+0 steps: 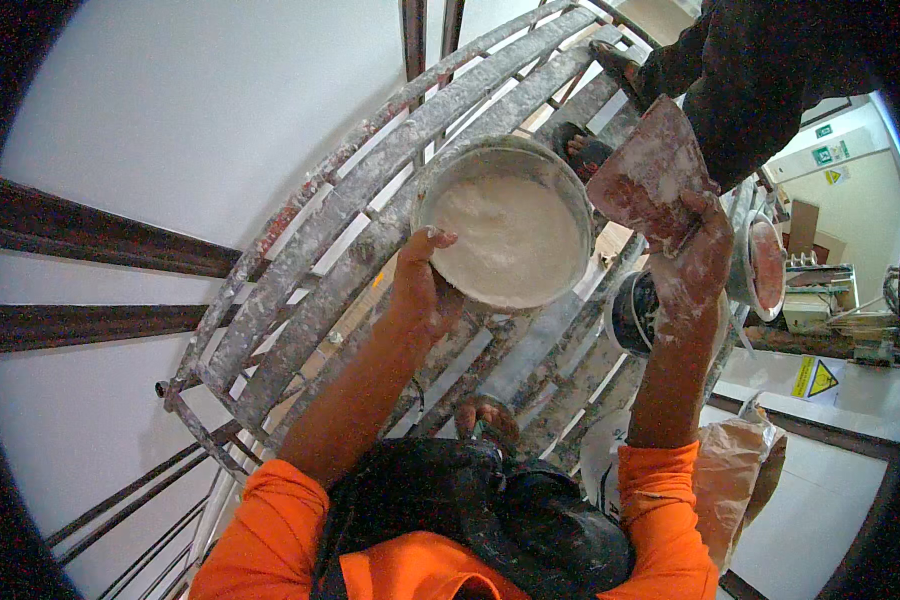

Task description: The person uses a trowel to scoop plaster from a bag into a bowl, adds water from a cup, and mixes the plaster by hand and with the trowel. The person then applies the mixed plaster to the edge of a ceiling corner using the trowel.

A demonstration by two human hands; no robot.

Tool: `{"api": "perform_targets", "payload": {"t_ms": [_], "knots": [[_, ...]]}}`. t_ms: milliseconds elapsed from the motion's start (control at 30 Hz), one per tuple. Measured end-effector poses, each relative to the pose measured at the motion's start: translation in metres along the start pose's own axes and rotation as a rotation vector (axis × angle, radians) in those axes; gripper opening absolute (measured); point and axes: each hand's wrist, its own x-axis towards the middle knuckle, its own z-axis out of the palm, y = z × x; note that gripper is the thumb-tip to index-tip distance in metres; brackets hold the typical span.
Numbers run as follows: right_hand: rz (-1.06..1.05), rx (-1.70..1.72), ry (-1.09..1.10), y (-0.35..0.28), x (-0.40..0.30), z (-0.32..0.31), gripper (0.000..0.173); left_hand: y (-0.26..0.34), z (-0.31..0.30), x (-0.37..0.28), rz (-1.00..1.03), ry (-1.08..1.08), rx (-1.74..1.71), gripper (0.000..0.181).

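My left hand grips the near left rim of a round bucket, thumb over the edge. Inside it lies a smooth, pale beige plaster-like paste. To the right of the bucket, my right hand holds a wide, flat scraper blade, its face smeared with dried pinkish and whitish residue. The blade is raised beside the bucket's right rim and points up and left. White residue coats my right hand and wrist. The handle of the scraper is mostly hidden in my fingers.
A paste-spattered metal scaffold platform with slatted gaps lies below, beside a white wall. Another person's dark-trousered legs stand at the upper right. A black bucket, a container of pink material and a brown paper bag are to the right.
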Motion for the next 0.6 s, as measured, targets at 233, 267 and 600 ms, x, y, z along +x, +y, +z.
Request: {"api": "perform_targets", "payload": {"t_ms": [233,267,600], "knots": [[0.396,0.734,0.004,-0.015,-0.002,0.005,0.026,0.001,-0.008,0.005,0.111,0.058,0.078,0.053],[0.323,0.592,-0.007,-0.008,-0.002,0.001,0.025,-0.004,-0.014,0.011,0.141,0.063,0.076,0.052],[0.286,0.433,0.017,-0.013,-0.002,-0.001,0.022,-0.003,-0.016,0.01,0.032,0.144,0.098,0.053]]}}
